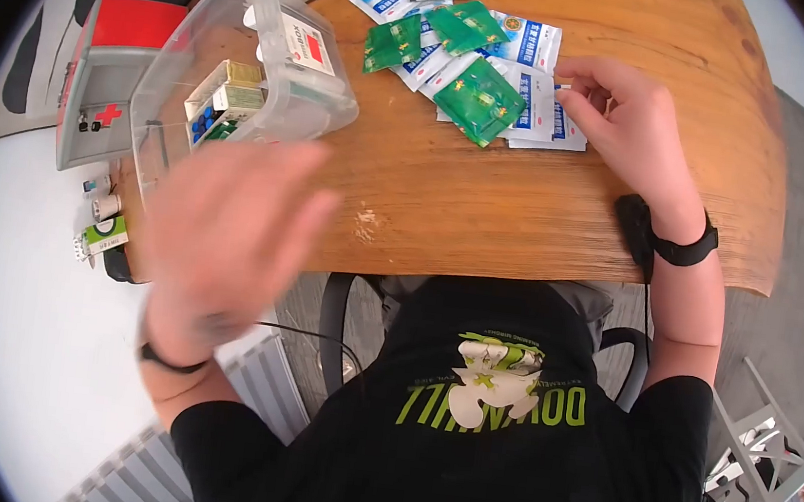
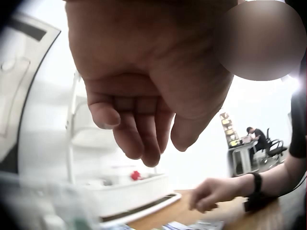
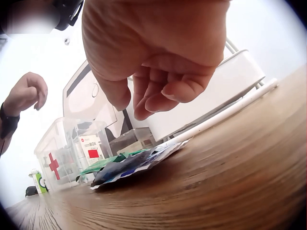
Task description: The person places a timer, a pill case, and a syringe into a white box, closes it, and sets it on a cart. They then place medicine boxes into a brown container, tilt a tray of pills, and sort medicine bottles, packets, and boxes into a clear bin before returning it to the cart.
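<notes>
My left hand [image 1: 237, 234] is raised in front of the clear plastic box [image 1: 314, 109], blurred in the head view. In the left wrist view its fingers [image 2: 129, 139] hang loosely bent, with nothing in them. Beside the right edge of a pile of sachets is my right hand [image 1: 635, 129], fingertips close to that edge. The right wrist view shows these fingers [image 3: 158, 100] relaxed and holding nothing. Green sachets [image 1: 482, 98] lie on top of blue-and-white sachets [image 1: 532, 41]. Inside the box are a white carton with a red square [image 1: 306, 45] and an opened small carton [image 1: 238, 87].
The wooden table [image 1: 455, 213] has a curved edge near my body. Left of the box stands a red-and-grey case [image 1: 132, 27], with a small green-and-white carton [image 1: 107, 234] nearer me. A black device [image 1: 632, 226] with a cable sits by my right wrist.
</notes>
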Demonstrator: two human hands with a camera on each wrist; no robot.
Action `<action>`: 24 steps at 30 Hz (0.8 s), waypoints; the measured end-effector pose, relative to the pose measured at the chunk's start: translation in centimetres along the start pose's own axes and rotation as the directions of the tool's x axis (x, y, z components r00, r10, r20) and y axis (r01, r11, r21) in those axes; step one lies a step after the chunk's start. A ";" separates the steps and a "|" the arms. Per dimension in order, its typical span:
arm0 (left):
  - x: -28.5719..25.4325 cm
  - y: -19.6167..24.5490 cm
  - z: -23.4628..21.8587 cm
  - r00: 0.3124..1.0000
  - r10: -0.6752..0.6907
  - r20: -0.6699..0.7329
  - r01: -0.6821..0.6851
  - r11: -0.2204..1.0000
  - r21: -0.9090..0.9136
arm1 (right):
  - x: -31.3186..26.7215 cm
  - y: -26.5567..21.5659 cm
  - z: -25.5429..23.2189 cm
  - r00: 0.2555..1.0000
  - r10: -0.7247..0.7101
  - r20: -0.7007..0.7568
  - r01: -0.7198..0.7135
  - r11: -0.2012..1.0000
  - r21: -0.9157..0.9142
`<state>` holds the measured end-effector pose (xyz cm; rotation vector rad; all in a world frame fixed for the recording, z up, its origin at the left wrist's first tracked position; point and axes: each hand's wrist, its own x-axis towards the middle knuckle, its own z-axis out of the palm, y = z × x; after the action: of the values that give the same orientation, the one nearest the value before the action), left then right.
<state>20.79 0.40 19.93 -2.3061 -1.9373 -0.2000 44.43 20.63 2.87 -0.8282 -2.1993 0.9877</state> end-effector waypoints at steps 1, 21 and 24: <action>0.7 1.1 1.6 0.998 0.039 0.053 -0.037 0.999 -0.024 | 0.1 -0.1 -0.1 1.000 0.005 0.005 -0.005 1.000 -0.009; 7.0 -1.1 14.9 0.988 0.139 0.061 -0.122 0.965 -0.231 | 0.2 0.9 -0.2 1.000 0.006 -0.013 -0.006 0.999 0.051; 5.9 -0.4 13.8 0.992 -0.122 0.044 0.128 0.867 -0.482 | 0.2 0.3 -0.5 0.996 0.063 0.056 -0.070 0.989 0.130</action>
<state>21.68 8.68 7.45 -2.4558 -2.2528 -0.7715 44.76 21.13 2.98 -0.8281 -2.1352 1.1855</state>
